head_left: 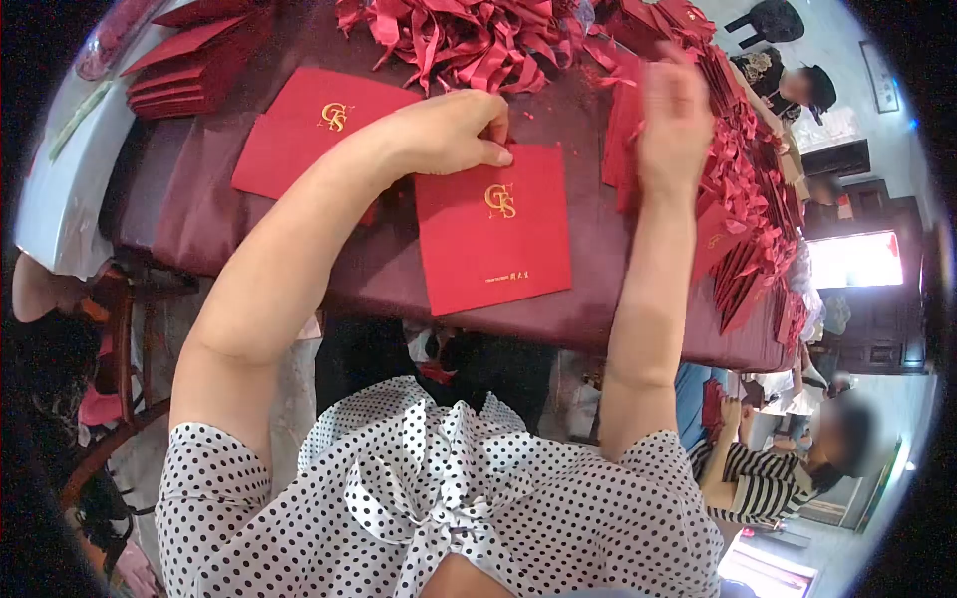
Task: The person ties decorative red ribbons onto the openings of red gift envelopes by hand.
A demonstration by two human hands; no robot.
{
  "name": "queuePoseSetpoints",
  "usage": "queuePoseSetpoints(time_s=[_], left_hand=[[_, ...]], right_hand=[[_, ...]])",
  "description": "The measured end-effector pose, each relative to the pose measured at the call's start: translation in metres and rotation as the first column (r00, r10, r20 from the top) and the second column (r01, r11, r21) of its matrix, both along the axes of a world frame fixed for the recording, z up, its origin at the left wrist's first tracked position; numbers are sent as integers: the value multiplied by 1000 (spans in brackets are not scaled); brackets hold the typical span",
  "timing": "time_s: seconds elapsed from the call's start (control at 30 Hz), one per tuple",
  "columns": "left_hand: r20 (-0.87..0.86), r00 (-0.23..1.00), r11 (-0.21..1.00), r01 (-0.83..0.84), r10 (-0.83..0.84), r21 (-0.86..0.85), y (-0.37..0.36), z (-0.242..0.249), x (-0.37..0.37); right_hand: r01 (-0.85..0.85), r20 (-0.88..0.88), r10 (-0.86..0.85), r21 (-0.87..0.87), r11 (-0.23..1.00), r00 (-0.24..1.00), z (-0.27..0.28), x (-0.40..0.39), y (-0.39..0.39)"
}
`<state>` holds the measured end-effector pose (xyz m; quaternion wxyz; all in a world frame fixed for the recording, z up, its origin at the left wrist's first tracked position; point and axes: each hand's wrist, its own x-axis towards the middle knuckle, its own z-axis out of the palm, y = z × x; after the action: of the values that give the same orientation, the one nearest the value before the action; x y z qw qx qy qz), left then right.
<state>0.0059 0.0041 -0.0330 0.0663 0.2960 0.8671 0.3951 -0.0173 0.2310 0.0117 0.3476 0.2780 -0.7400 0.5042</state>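
Observation:
A flat red paper bag [495, 244] with a gold monogram lies on the dark red tablecloth in front of me, its lower edge near the table edge. My left hand [461, 132] is closed on its top edge, the thumb on the front face and the other fingers partly hidden. My right hand [678, 120] is raised at the right, close to red ribbons and stacked red bags. Motion smears its fingers, so I cannot make out whether they hold anything. Under my left forearm lies another red bag [309, 125] with the same gold monogram.
A heap of red ribbons [478, 40] lies at the far side of the table. More red bags with ribbons [743, 214] are piled along the right. Folded red bags [189, 75] stand at the upper left by a white box [70, 189]. Other people [768, 468] are at the right.

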Motion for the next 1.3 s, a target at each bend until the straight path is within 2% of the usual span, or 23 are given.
queuePoseSetpoints(time_s=[0.03,0.07,0.13,0.17,0.2,0.23,0.27,0.3,0.33,0.4,0.43,0.57,0.67,0.9,1.0,1.07,1.3], left_hand=[[13,1000,1000,17,-17,23,0,5,4],[16,1000,1000,22,-22,20,1,4,3],[94,994,997,46,-52,65,0,2,-1],[162,982,989,72,-93,130,-2,3,-1],[166,982,990,73,-93,123,-4,5,-1],[189,975,984,89,-118,153,-5,8,-1],[212,966,977,106,-145,183,-6,9,-1],[266,951,956,77,-156,285,-5,3,-2],[273,949,958,84,-161,275,-5,1,-3],[309,940,952,47,-145,302,-8,8,-2],[388,898,908,28,-207,418,-10,10,-2],[450,841,845,16,-300,534,-13,14,-3],[456,825,802,-5,-334,597,-10,15,0],[473,784,774,15,-402,632,-5,7,-4],[472,789,802,44,-394,596,-5,5,-5],[491,785,797,5,-377,604,-10,3,-5],[559,755,778,-106,-342,619,-6,1,-4]], right_hand=[[-14,62,29,-237,971,998,13,6,4],[-295,-39,307,-405,865,951,20,7,12],[-420,-43,459,-487,766,887,23,21,25],[-332,-11,364,-438,835,931,22,24,20],[-190,119,224,-245,951,967,21,29,16],[-49,217,53,-26,998,975,19,34,10],[-115,338,110,-7,993,935,12,37,4],[-140,410,57,174,975,910,11,41,0],[-161,405,14,329,931,914,5,41,-3],[-254,482,65,339,906,874,-3,44,-12],[-286,505,83,339,896,859,-7,44,-16],[-177,408,-4,404,897,913,-7,44,-18],[-197,462,14,350,916,887,-6,47,-16],[-214,487,-9,401,890,873,1,53,-14],[-231,430,34,414,881,902,-1,55,-16],[-203,310,64,442,874,949,-2,55,-22],[-173,264,50,465,869,963,-2,56,-23]])
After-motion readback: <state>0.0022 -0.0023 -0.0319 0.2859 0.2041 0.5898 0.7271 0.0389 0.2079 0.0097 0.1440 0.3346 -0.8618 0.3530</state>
